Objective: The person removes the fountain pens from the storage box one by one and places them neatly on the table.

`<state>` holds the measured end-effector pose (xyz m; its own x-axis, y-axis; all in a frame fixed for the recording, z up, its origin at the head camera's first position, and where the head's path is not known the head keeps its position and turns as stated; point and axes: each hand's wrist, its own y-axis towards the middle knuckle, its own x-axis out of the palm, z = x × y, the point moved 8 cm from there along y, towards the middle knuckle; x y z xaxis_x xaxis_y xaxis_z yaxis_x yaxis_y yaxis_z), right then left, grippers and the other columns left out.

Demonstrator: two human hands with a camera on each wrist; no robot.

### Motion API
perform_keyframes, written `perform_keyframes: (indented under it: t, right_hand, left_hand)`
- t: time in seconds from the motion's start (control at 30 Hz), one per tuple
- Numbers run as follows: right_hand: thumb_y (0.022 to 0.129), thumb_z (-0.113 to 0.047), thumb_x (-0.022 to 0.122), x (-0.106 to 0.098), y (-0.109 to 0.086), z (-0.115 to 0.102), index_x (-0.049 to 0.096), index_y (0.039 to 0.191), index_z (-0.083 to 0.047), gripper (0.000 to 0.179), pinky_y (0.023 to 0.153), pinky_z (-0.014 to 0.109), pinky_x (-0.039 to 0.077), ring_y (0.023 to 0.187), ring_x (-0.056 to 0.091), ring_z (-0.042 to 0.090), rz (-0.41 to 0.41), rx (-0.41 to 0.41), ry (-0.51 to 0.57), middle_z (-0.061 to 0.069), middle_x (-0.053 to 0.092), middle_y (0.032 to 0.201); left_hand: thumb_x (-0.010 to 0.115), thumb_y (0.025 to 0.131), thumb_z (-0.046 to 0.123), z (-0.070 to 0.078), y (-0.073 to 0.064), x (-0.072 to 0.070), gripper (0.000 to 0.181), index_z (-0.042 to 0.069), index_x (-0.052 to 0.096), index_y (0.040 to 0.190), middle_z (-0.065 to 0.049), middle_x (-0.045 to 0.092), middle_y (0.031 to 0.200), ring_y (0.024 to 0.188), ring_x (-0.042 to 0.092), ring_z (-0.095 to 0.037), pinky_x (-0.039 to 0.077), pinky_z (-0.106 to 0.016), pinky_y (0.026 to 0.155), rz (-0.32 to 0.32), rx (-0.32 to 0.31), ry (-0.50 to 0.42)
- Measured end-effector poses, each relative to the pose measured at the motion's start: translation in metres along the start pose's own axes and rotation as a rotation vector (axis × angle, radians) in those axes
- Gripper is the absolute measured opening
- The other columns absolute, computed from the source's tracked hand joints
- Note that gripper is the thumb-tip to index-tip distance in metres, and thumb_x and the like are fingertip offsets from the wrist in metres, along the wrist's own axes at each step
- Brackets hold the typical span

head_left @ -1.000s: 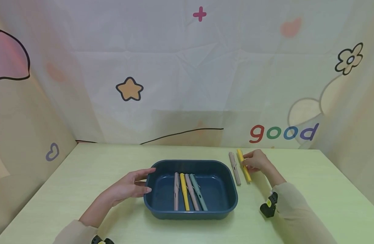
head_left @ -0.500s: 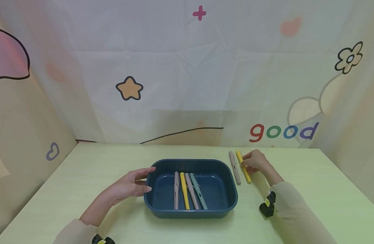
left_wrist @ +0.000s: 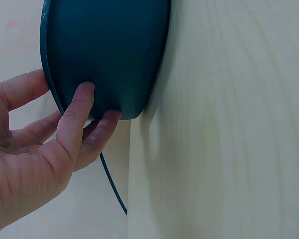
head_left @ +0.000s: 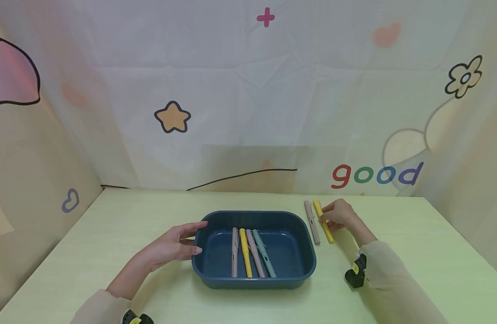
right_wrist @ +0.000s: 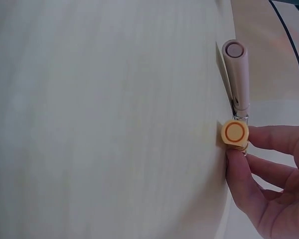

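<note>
My left hand (head_left: pixel 171 245) grips the left end of a dark blue plastic tray (head_left: pixel 254 283). Fingertips press its outer wall (left_wrist: pixel 124 55) in the left wrist view. Inside the tray lie a greyish-pink pen (head_left: pixel 234 254), a yellow pen (head_left: pixel 245 256), a second greyish-pink pen (head_left: pixel 254 255) and a teal pen (head_left: pixel 264 256), side by side. To the tray's right, my right hand (head_left: pixel 340 213) pinches another yellow pen (head_left: pixel 318 209) between thumb and fingers. That pen lies at a slant, its round end (right_wrist: pixel 234 132) facing the right wrist camera.
Just left of the held pen, another greyish-pink pen (head_left: pixel 311 222) lies on the pale table (head_left: pixel 151 202), near the tray's right rim. A printed cloth (head_left: pixel 248 99) hangs behind the table. Black wrist devices (head_left: pixel 355 272) sit at both sleeves.
The yellow pen under my right hand has shifted very slightly to the left, and the hand with it. My left hand and the tray stay in place.
</note>
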<state>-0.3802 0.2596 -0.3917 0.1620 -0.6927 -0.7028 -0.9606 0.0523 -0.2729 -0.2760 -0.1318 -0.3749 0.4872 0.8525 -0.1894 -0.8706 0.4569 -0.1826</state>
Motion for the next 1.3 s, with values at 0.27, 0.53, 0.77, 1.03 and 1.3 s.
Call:
perform_keyframes:
  t: [0.27, 0.53, 0.77, 1.03, 1.3]
  right_hand:
    - [0.082, -0.011, 0.065, 0.000, 0.000, 0.003, 0.056, 0.114, 0.012, 0.040, 0.056, 0.023, 0.052, 0.052, 0.055, 0.013, -0.010, 0.018, 0.004, 0.011, 0.058, 0.077]
    - [0.083, -0.013, 0.065, -0.003, -0.004, 0.007, 0.054, 0.116, 0.011, 0.043, 0.060, 0.025, 0.053, 0.059, 0.058, 0.014, -0.029, 0.004, 0.017, 0.014, 0.060, 0.086]
    - [0.086, -0.012, 0.061, -0.014, -0.012, -0.002, 0.050, 0.120, 0.012, 0.043, 0.065, 0.028, 0.054, 0.068, 0.062, 0.017, -0.041, -0.057, 0.063, 0.017, 0.063, 0.093]
    - [0.087, -0.013, 0.060, -0.025, -0.029, -0.025, 0.047, 0.123, 0.013, 0.046, 0.068, 0.028, 0.054, 0.083, 0.065, 0.027, -0.045, -0.163, 0.088, 0.025, 0.062, 0.105]
    - [0.086, -0.013, 0.063, -0.027, -0.056, -0.058, 0.049, 0.123, 0.011, 0.046, 0.073, 0.031, 0.054, 0.084, 0.065, 0.026, -0.048, -0.317, 0.132, 0.021, 0.064, 0.100]
  left_hand:
    - [0.063, 0.083, 0.003, -0.002, 0.000, 0.000, 0.067, 0.002, 0.030, 0.141, -0.029, 0.030, 0.139, 0.118, 0.045, -0.040, 0.047, -0.043, 0.087, 0.007, -0.007, 0.001]
    - [0.064, 0.082, 0.003, -0.003, 0.001, 0.000, 0.067, 0.002, 0.030, 0.141, -0.030, 0.031, 0.138, 0.118, 0.045, -0.040, 0.048, -0.043, 0.086, 0.007, -0.002, -0.004]
    - [0.064, 0.082, 0.003, -0.002, 0.001, 0.001, 0.068, 0.002, 0.029, 0.141, -0.030, 0.030, 0.138, 0.119, 0.045, -0.041, 0.047, -0.043, 0.087, 0.004, -0.005, -0.003]
    - [0.064, 0.083, 0.003, -0.001, 0.001, 0.001, 0.068, 0.002, 0.029, 0.141, -0.030, 0.031, 0.138, 0.119, 0.044, -0.041, 0.047, -0.043, 0.087, 0.003, 0.000, 0.005]
    - [0.063, 0.083, 0.003, 0.000, 0.001, 0.001, 0.067, 0.003, 0.029, 0.141, -0.029, 0.031, 0.138, 0.119, 0.044, -0.040, 0.047, -0.044, 0.087, 0.009, 0.003, 0.020]
